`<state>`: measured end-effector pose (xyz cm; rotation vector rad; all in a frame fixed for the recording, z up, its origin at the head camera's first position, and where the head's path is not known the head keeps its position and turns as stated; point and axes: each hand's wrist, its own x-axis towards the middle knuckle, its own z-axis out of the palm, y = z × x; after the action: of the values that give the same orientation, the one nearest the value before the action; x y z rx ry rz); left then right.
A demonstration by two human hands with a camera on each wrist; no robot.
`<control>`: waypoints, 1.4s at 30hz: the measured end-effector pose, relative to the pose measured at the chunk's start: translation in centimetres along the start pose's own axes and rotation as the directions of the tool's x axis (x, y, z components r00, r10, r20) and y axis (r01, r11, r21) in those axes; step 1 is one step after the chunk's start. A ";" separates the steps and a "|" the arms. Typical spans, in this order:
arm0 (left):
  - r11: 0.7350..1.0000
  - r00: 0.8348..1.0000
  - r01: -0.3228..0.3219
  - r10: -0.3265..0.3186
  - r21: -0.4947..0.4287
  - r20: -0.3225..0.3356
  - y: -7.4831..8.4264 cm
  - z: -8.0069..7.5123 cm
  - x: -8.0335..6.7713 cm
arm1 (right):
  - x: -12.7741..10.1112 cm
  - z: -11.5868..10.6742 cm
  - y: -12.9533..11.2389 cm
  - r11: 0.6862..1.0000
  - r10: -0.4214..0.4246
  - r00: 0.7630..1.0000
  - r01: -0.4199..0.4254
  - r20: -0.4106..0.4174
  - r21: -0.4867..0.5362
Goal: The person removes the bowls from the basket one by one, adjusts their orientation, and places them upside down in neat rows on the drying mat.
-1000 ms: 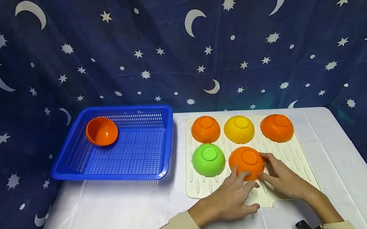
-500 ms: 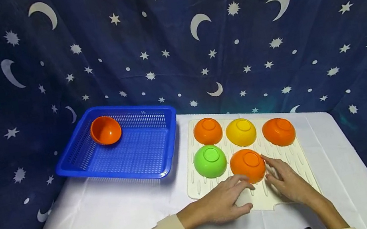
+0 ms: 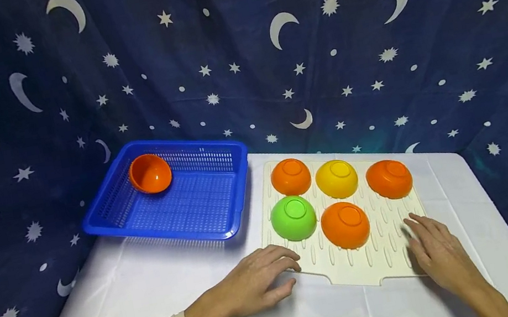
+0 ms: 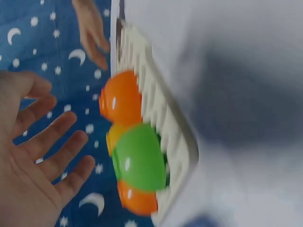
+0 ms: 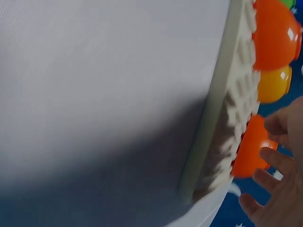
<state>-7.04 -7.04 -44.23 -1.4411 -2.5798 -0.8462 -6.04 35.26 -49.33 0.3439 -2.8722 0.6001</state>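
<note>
A: Both hands have come off the near orange bowl [image 3: 345, 224] and drawn apart.

B: Right. The left hand [image 3: 255, 284] lies relaxed, holding nothing, at the drying mat's [image 3: 392, 259] near-left corner; the right hand [image 3: 438, 254] rests flat on its right part.

A: So the bowl sits upside down on the mat, beside the green bowl [image 3: 293, 217].

B: Next likely calls for gripping another bowl, or the mat's edges.
</note>
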 end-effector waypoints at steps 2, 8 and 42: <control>1.000 0.998 0.014 -0.013 0.013 -0.053 -0.6 -1.2 -0.5 | -0.3 -0.1 0.8 0.999 -0.009 1.000 0.009 -0.011 -0.048; 0.995 0.992 0.079 -0.073 0.055 -0.100 -1.9 -4.0 -1.9 | -0.7 -0.2 2.2 0.994 0.029 0.998 -0.023 0.048 -0.110; 0.587 0.618 0.668 -0.780 0.457 0.099 -21.0 -20.4 0.0 | -1.2 -0.4 6.9 0.993 0.113 0.941 -0.119 0.318 0.000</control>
<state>-27.99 -25.71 -36.01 -0.3402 -3.3560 -0.0896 -6.60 41.77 -51.76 0.2991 -3.2177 0.6453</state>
